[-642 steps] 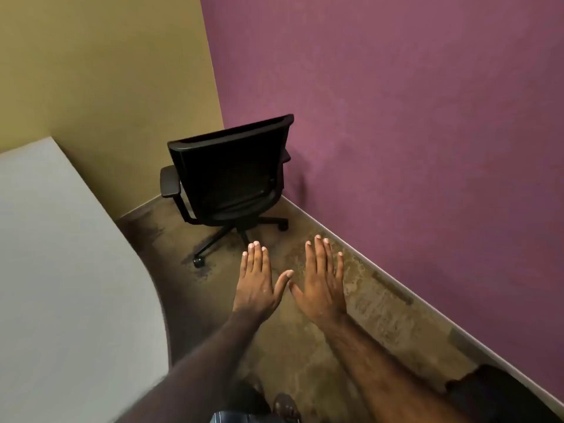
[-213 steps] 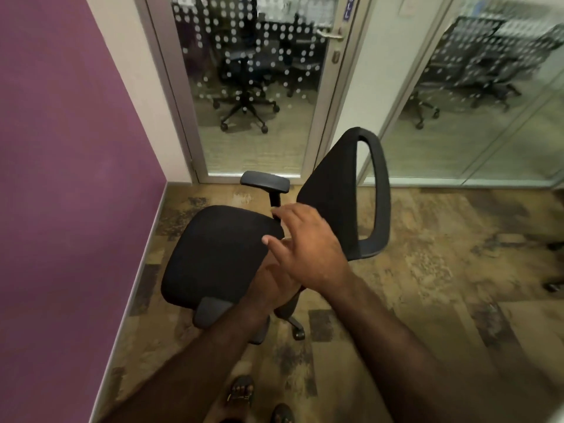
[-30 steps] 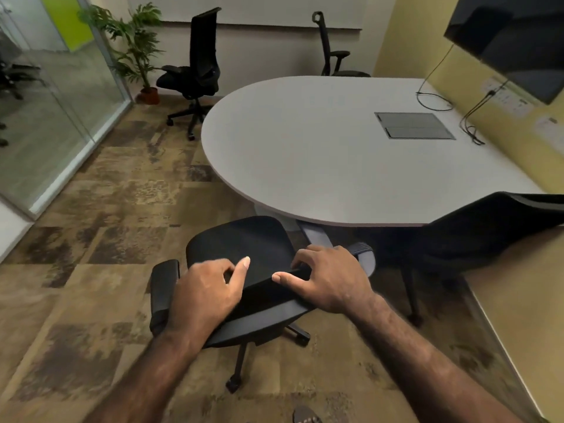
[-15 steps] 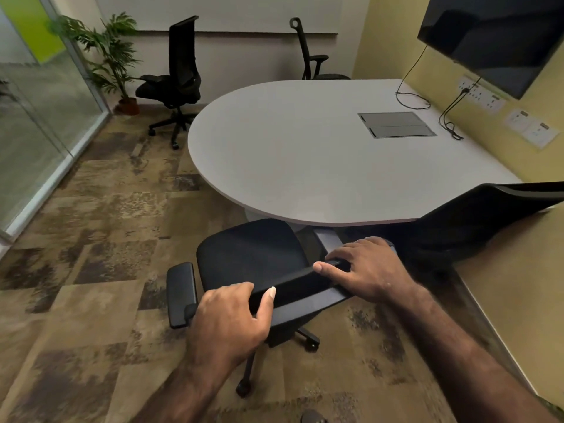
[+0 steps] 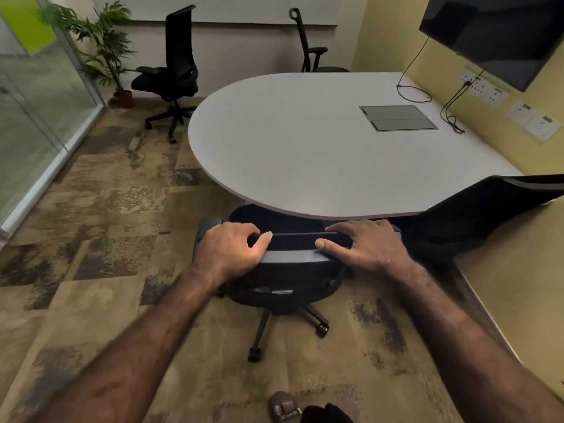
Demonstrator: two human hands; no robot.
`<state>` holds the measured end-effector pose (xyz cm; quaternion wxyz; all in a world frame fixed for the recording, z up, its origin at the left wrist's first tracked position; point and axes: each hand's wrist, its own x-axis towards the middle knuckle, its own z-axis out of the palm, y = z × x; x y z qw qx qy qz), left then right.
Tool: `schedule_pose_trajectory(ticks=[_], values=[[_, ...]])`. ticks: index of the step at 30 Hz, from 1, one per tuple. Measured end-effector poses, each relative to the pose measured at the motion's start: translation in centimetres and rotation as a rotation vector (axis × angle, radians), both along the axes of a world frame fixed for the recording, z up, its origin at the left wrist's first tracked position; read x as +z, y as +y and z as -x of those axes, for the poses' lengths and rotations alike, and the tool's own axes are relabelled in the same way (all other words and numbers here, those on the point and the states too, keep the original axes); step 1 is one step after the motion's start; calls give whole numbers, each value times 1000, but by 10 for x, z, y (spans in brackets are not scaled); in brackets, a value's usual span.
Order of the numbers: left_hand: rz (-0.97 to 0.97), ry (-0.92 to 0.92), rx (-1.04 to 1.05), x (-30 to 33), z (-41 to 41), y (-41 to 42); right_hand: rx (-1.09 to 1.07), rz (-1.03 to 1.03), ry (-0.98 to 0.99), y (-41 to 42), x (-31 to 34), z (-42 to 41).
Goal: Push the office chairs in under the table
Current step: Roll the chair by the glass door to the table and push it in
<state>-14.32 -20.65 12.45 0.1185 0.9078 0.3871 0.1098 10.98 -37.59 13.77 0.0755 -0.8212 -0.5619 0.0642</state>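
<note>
Head view: both hands on chair (image 5: 287,270) backrest top, seat partly under table (image 5: 305,148).
Left hand (image 5: 229,251) curled over the backrest's left end, right hand (image 5: 366,248) laid over the right end, thumb pinching the front edge. Best pushed straight and even from both ends so the casters track and the armrests clear the rim. Second chair (image 5: 476,218) tucked at right; far chairs (image 5: 171,71) not yet in.

Office chair (image 5: 287,270) now squared to worktop (image 5: 305,148), seat partly beneath its edge; left hand (image 5: 229,248) shifted onto backrest top.
</note>
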Motion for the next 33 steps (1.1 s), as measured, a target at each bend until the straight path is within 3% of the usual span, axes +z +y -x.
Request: schedule_pose_trajectory(ticks=[5, 15, 33], values=[[55, 31, -77, 1, -27, 56, -66, -66, -14, 28, -2, -5], [-27, 102, -187, -1, -98, 148, -184, -31, -6, 87, 7, -36], [-37, 133, -250, -5, -132, 203, -268, -97, 49, 108, 1, -36]])
